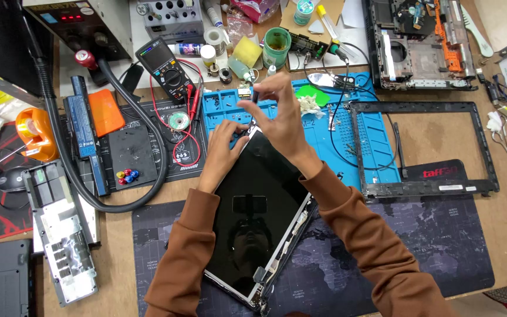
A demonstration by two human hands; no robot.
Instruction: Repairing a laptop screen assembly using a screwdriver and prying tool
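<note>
1. Head view, looking down: right hand (278,111) pinched shut around a thin dark screwdriver (254,94), tip pointing down at the top corner of the black screen panel (259,205).
2. Left hand (225,141) resting on that same top corner, fingers bent down onto the edge; hard to tell if pinching anything small or only pressing.
3. Screen panel lying flat and tilted on a dark map mat (441,240), glass side up, metal hinge arms showing along its right edge.
4. Probably a small screw or clip at the top corner being worked on; calls for a straight tool, a still panel and a soft push.
5. Just above the panel: blue work mat (377,141) with tiny parts in its little trays.
6. Right of the panel: empty black screen frame (429,188); farther up, an opened laptop base (423,41).
7. Left of the panel: thick black hose (71,164), long battery (83,126), multimeter (165,67) with red wires.
</note>
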